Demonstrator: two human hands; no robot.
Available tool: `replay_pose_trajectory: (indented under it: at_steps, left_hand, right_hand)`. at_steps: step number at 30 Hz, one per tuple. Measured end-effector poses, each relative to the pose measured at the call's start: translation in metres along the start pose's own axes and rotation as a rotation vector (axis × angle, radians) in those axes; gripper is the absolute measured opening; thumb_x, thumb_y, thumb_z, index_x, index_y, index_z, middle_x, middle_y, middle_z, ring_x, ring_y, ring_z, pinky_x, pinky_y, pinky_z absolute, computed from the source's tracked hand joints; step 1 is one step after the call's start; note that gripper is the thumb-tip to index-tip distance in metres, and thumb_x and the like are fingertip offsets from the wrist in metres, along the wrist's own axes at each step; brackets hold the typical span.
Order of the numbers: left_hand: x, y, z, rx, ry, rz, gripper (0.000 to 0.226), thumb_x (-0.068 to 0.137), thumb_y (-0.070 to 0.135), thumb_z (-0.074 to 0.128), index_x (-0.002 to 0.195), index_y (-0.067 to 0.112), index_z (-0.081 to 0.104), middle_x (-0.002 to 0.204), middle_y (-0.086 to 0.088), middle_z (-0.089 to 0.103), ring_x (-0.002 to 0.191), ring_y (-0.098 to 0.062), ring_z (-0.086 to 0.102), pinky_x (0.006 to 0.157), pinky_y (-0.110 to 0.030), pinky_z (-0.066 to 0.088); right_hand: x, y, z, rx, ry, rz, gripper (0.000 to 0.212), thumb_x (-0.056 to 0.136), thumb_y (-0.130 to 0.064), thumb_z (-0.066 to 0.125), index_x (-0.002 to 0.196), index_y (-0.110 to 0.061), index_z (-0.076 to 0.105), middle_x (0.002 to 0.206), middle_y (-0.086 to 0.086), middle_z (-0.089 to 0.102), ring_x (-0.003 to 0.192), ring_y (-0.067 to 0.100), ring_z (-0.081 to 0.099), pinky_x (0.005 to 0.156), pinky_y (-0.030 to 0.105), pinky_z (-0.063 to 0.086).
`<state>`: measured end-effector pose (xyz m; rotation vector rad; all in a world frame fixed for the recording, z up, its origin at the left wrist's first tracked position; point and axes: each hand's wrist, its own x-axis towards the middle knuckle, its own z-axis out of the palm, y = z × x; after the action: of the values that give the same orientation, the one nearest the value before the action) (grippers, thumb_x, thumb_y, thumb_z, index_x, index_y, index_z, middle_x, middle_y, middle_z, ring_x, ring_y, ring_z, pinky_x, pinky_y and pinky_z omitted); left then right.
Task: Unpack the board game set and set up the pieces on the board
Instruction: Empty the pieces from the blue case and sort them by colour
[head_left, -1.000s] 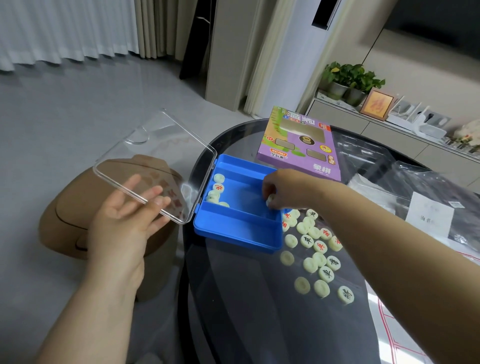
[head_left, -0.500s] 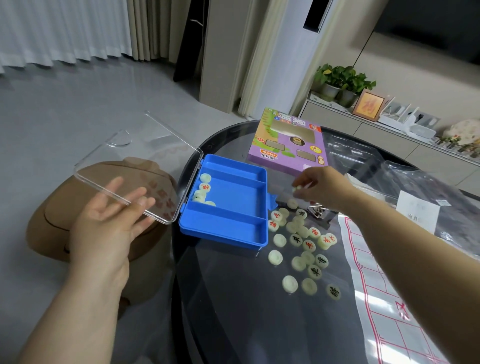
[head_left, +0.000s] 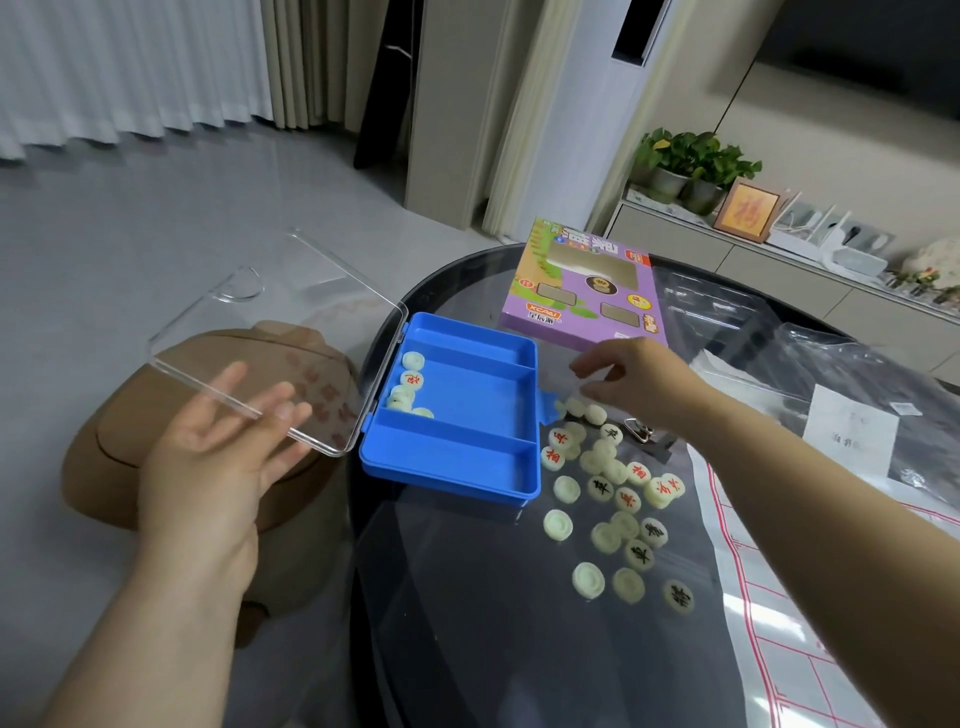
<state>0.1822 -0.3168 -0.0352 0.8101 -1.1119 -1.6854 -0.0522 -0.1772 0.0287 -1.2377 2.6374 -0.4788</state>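
A blue tray (head_left: 457, 467) with three compartments lies at the left edge of the dark round table (head_left: 467, 623). Its clear hinged lid (head_left: 270, 332) hangs open past the table edge, and my left hand (head_left: 218, 441) supports it from below with straight fingers. Several pale round pieces (head_left: 410, 389) remain in the tray's middle compartment. Many more pieces (head_left: 613, 499), some with red or black characters, lie scattered on the table right of the tray. My right hand (head_left: 634, 379) hovers over the nearest of them, fingers relaxed, holding nothing. The paper board (head_left: 769, 613) with red lines lies at the right.
A purple game box (head_left: 587, 291) lies behind the tray. Clear plastic wrapping (head_left: 831, 374) and a white paper (head_left: 852, 431) cover the table's far right. A small metal clip (head_left: 639, 431) sits beside the pieces. A brown stool (head_left: 124, 447) stands left of the table, under the lid.
My right hand has come out of the tray and moved right, over the loose pieces. More pieces lie beside the tray's right edge. My left hand still holds up the lid.
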Motion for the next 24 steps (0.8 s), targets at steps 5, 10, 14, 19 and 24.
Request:
replay_pose_trajectory:
  at_steps: [5,10,14,19,24]
  left_hand:
    - [-0.003,0.004,0.002,-0.017,0.003,-0.008,0.053,0.085,-0.004,0.051,0.134,0.015,0.039,0.091,0.005,0.061,0.062,0.003,0.065,0.057,-0.010,0.052]
    - [-0.004,0.006,0.003,-0.045,0.002,-0.034,0.051,0.084,-0.005,0.051,0.129,0.018,0.042,0.090,0.005,0.061,0.064,0.000,0.065,0.057,-0.010,0.052]
    - [-0.004,0.007,0.002,-0.055,0.003,-0.041,0.051,0.084,-0.005,0.052,0.127,0.019,0.043,0.090,0.004,0.061,0.073,-0.006,0.063,0.059,-0.010,0.052]
    - [-0.003,0.006,0.003,-0.059,0.003,-0.043,0.052,0.084,-0.006,0.051,0.130,0.017,0.042,0.089,0.004,0.061,0.081,-0.009,0.059,0.059,-0.011,0.051]
    - [-0.003,0.006,0.002,-0.052,0.010,-0.043,0.051,0.083,-0.005,0.052,0.128,0.019,0.043,0.090,0.004,0.061,0.082,-0.010,0.060,0.056,-0.009,0.051]
  right_hand:
    - [0.001,-0.042,-0.002,0.072,0.074,-0.174,0.021,0.087,-0.004,0.054,0.104,-0.008,0.066,0.085,-0.005,0.060,0.066,0.004,0.048,0.059,0.006,0.039]
    - [0.013,-0.088,0.039,-0.064,-0.101,-0.302,0.033,0.089,-0.007,0.048,0.119,-0.017,0.058,0.111,-0.001,0.057,0.103,0.017,0.054,0.071,0.016,0.033]
    - [0.023,-0.100,0.063,-0.142,-0.128,-0.293,0.044,0.087,-0.006,0.045,0.130,-0.015,0.047,0.138,0.004,0.043,0.123,0.023,0.043,0.095,0.030,0.036]
    - [0.025,-0.098,0.062,-0.133,-0.222,-0.274,0.048,0.085,-0.007,0.051,0.132,-0.013,0.044,0.141,0.003,0.034,0.121,0.025,0.044,0.097,0.032,0.037]
    - [0.022,-0.095,0.056,-0.099,-0.256,-0.272,0.035,0.086,-0.010,0.055,0.121,-0.014,0.054,0.128,0.006,0.041,0.102,0.025,0.051,0.091,0.031,0.041]
